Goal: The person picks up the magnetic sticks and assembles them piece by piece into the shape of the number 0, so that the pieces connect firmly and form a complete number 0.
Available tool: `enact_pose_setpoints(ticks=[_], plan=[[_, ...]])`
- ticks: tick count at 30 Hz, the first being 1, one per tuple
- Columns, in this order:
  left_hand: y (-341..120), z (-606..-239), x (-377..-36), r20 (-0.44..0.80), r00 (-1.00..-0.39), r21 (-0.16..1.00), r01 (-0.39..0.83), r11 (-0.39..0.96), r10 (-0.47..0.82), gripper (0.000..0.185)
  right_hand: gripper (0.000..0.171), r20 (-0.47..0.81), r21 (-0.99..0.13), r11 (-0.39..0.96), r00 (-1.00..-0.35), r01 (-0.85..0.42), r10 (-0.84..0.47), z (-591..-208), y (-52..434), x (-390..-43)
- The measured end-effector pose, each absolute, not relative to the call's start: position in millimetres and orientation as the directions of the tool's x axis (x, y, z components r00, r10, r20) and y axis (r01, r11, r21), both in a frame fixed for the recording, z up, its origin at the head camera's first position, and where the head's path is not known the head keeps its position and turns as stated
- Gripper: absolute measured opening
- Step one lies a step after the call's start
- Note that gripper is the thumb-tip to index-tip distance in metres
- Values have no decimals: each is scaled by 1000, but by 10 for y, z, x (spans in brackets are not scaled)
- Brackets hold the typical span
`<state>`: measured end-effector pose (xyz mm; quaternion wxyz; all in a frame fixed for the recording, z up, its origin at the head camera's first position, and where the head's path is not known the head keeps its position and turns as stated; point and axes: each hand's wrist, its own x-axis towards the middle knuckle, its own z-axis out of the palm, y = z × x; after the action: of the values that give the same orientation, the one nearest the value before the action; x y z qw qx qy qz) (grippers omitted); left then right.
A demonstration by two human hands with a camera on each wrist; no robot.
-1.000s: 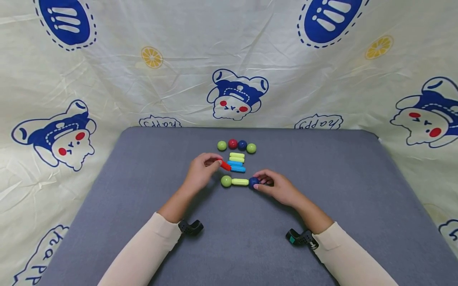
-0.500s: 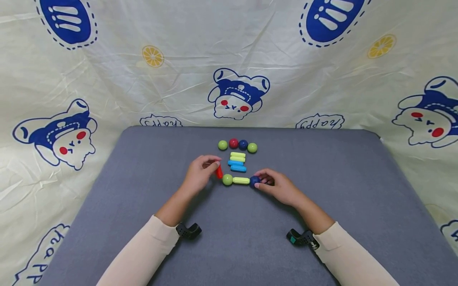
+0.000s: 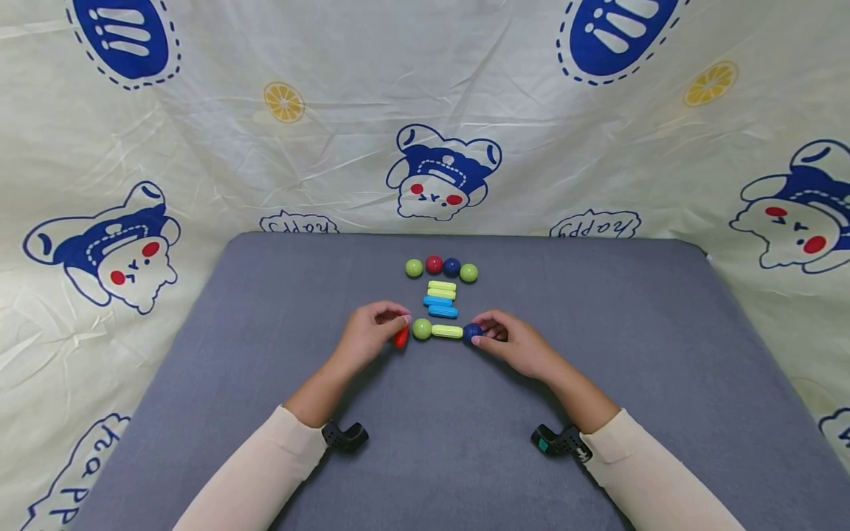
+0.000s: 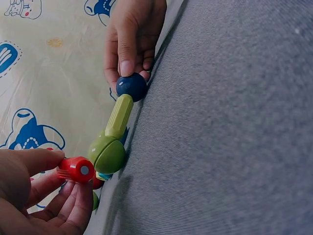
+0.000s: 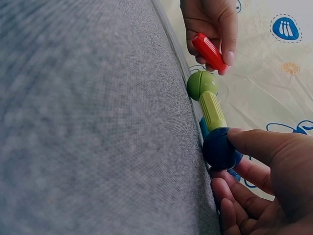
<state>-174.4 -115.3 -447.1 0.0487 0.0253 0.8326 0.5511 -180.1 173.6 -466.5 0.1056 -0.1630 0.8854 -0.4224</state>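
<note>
One red rod (image 3: 401, 339) was pinched in the left hand (image 3: 369, 326), between the side edges of the table (image 3: 571, 287); the right hand (image 3: 518, 345) pinched a dark-blue ball (image 4: 131, 88) joined to a yellow rod (image 3: 447, 332) and green ball (image 3: 422, 329).

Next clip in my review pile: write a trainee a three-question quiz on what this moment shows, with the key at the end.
1. Multiple choice: what does the left hand pinch?
A) a blue rod
B) a red rod
C) a green ball

2. True or false: the right hand grips a red ball.

3. Count: how many balls make up the loose row near the far edge of the table?

Key
1. B.
2. False; it grips the dark blue ball at one end of the yellow-green rod.
3. Four: green, red, dark blue, green.
</note>
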Motion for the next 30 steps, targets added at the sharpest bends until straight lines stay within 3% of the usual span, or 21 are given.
enact_pose_setpoints(ticks=[18,30], plan=[[-1117,-4599,-1725,-224,-965,921,-163,354,139,43,33,-80,-772,613,-932,-166,-353,-4639,1700,-1848],[-1021,-4638,-1737,-193,-971,906,-122,406,138,56,33,-73,-781,601,-932,-168,-355,-4645,1701,-1846]])
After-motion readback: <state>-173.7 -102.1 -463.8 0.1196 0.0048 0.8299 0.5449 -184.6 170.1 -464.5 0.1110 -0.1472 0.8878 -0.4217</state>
